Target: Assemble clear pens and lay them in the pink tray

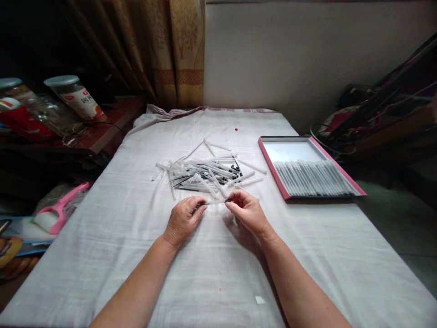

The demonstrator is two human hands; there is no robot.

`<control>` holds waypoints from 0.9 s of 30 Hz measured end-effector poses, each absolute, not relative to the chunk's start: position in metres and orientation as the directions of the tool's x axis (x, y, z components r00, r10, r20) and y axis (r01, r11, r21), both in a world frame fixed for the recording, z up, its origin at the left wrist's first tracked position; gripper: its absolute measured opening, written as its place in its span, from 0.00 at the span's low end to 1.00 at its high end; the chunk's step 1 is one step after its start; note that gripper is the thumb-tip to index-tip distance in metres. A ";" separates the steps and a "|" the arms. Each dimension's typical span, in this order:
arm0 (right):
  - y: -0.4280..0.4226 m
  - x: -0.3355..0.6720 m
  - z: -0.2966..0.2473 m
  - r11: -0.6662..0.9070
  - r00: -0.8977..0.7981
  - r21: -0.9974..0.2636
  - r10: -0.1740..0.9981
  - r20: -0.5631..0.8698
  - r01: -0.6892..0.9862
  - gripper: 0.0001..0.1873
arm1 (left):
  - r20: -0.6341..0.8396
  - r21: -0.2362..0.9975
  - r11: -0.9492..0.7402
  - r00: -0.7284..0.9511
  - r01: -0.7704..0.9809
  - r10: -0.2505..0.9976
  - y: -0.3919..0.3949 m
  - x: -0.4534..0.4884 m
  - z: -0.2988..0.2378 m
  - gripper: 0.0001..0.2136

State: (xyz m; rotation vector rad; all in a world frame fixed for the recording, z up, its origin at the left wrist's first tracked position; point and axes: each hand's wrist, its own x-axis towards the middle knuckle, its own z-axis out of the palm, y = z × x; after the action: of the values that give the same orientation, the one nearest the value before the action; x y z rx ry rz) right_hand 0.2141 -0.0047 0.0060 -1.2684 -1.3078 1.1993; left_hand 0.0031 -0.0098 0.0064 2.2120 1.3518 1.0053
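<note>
Between my two hands a clear pen [215, 202] with dark ends lies level, just above the cloth. My left hand [184, 219] pinches its left end, where a dark piece shows at the fingertips. At the other end, the thumb and fingers of my right hand [248, 212] close around a small black piece. Right behind the hands spreads a loose pile of clear pen barrels [211, 181], mixed with thin dark refills and small black caps [235, 169]. To the right, a pink-edged box [277, 178] holds a row of clear pens with dark cores [309, 178].
A whitish cloth [191, 282] covers the table. A tiny red piece [236, 129] lies far back, and a white scrap [260, 299] near the front. Lidded jars [80, 101] stand on a wooden cabinet at left, above a pink-handled object [61, 212]. Behind are a curtain and wall.
</note>
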 end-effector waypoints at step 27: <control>-0.009 0.226 0.014 0.262 -0.286 -0.817 0.950 0.124 0.514 0.15 | 0.394 0.512 -0.585 0.434 0.628 0.810 -0.009 0.001 0.002 0.10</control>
State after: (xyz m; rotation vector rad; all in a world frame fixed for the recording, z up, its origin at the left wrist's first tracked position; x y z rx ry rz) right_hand 0.2260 -0.0086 0.0141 -1.3237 -1.9087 0.8918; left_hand 0.0006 -0.0094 0.0023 2.4015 1.2417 0.8976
